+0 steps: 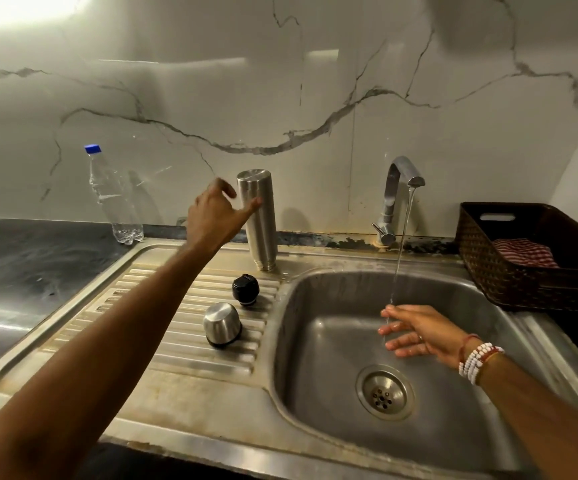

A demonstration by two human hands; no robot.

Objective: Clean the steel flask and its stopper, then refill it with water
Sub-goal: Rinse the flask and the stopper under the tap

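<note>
Steel flask [260, 220] stands mouth-down, long axis nearly upright; our left hand [211, 216] spreads empty fingers [251, 206] beside it, right hand [415, 332] flat, empty.

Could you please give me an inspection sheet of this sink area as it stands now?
Surface: stained steel drainboard beside the sink; tap running.
Job's things: flask stands upside down at the drainboard's back; black stopper and steel cap sit in front of it.
Clutter: plastic bottle on the counter; basket holding a checked cloth.
Hands: left hand open, a fingertip at the flask; right hand open, wet, below the running tap.
Cables: nothing seen.
Surroundings: marble-patterned wall.
</note>
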